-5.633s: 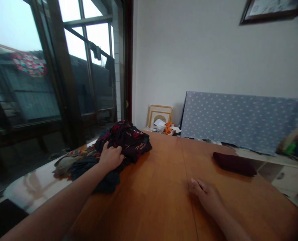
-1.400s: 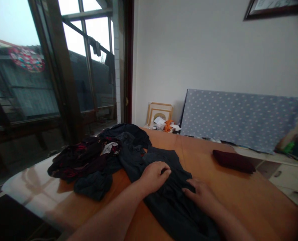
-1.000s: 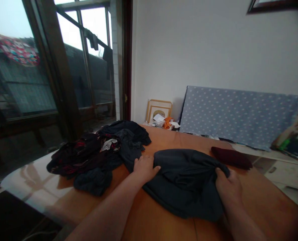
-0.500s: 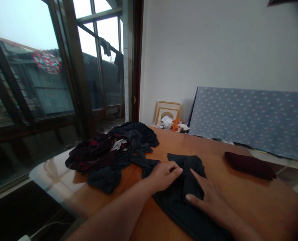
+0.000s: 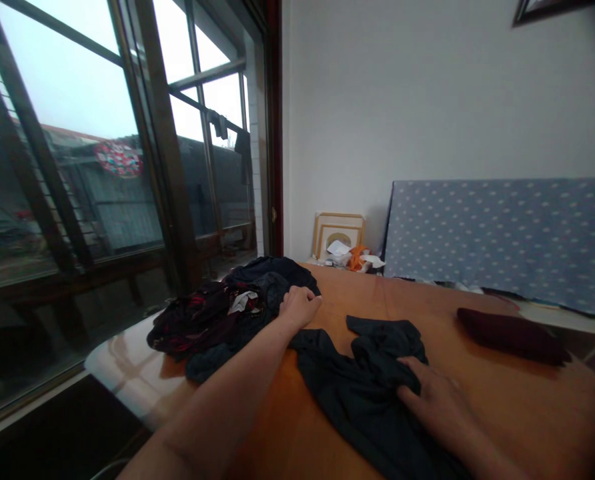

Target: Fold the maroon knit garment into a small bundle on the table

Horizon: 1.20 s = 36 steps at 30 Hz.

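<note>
My left hand rests with curled fingers on the near edge of a heap of dark clothes, and I cannot tell if it pinches cloth. The heap mixes navy cloth with a black-and-red print and a white patch. It lies at the left of the wooden table. My right hand lies flat on a crumpled navy garment, whose lower end runs out of view at the bottom. A folded maroon cloth sits to the right, apart from both hands.
A tall window fills the left side, above a glossy white ledge beside the table. A dotted blue board leans on the back wall, near picture frames and scraps of paper and orange material.
My left hand has left the navy garment and moved up and left onto the heap. The garment lies more bunched under my right hand, and the view has swung slightly.
</note>
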Each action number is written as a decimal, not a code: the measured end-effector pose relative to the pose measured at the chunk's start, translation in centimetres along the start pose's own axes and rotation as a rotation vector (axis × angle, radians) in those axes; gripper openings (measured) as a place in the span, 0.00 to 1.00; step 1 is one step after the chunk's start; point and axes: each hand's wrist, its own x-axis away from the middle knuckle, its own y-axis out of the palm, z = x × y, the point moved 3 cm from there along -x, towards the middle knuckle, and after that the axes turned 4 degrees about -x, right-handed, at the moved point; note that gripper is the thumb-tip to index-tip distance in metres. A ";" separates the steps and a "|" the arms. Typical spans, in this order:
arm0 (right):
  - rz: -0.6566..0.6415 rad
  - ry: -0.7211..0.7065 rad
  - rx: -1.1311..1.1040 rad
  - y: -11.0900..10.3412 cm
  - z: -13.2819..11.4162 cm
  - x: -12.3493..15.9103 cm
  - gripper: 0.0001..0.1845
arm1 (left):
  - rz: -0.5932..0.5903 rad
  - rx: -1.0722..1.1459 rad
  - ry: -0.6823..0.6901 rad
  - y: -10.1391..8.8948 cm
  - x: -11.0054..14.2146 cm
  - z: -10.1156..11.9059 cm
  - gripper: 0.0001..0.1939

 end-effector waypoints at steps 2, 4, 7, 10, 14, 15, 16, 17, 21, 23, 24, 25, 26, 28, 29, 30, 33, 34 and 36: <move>0.019 0.007 -0.022 0.0 -0.1 0.2 0.22 | -0.024 -0.123 -0.018 -0.1 -1.1 -1.1 0.17; 0.020 0.008 -0.038 0.1 0.1 0.1 0.22 | -0.063 -0.227 -0.031 0.1 -1.8 -2.3 0.16; -0.001 -0.004 -0.054 0.5 0.9 -0.3 0.23 | -0.132 -0.314 -0.035 0.6 -2.1 -4.2 0.17; -0.023 -0.023 -0.073 1.0 1.7 -0.7 0.22 | -0.140 -0.338 -0.023 0.6 -2.3 -5.0 0.20; -0.003 -0.014 -0.066 1.1 2.1 -0.8 0.23 | 0.017 -0.326 -0.022 -1.7 -3.5 -5.1 0.24; -0.002 -0.012 -0.065 1.0 2.0 -0.7 0.23 | 0.079 -0.326 -0.039 -2.8 -4.0 -5.3 0.26; -0.006 -0.013 -0.067 1.0 1.9 -0.7 0.23 | 0.141 -0.328 -0.067 -3.9 -4.5 -5.6 0.27; -0.016 -0.015 -0.068 1.0 1.9 -0.6 0.23 | 0.197 -0.333 -0.109 -5.2 -5.0 -6.2 0.28; -0.031 -0.016 -0.065 1.0 1.8 -0.5 0.24 | 0.263 -0.361 -0.270 -8.7 -5.9 -9.0 0.30; -0.013 -0.023 -0.075 1.0 1.9 -0.6 0.25 | 0.252 -0.386 -0.289 -9.2 -5.6 -10.0 0.31; -0.010 -0.029 -0.082 1.1 2.0 -0.6 0.25 | 0.248 -0.405 -0.277 -9.1 -5.4 -10.2 0.31; -0.012 -0.034 -0.086 1.1 2.0 -0.6 0.25 | 0.244 -0.427 -0.249 -8.9 -5.1 -10.1 0.32; -0.014 -0.034 -0.087 1.2 2.1 -0.6 0.24 | 0.237 -0.452 -0.206 -8.5 -4.9 -10.0 0.32; -0.012 -0.027 -0.083 1.2 2.0 -0.5 0.24 | 0.200 -0.505 -0.084 -7.5 -4.9 -9.3 0.32; -0.005 -0.021 -0.082 1.1 1.9 -0.5 0.23 | 0.171 -0.531 -0.012 -6.9 -5.0 -8.8 0.32; 0.005 -0.017 -0.082 1.0 1.7 -0.4 0.23 | 0.138 -0.555 0.060 -6.2 -5.2 -8.4 0.33; 0.039 -0.009 -0.083 0.6 1.1 -0.2 0.22 | 0.027 -0.625 0.249 -4.1 -6.4 -7.4 0.33; 0.054 -0.004 -0.082 0.5 1.0 -0.2 0.22 | -0.009 -0.647 0.299 -3.3 -6.8 -7.1 0.32; 0.072 0.002 -0.082 0.5 1.1 -0.3 0.22 | -0.077 -0.684 0.378 -1.6 -7.8 -6.7 0.30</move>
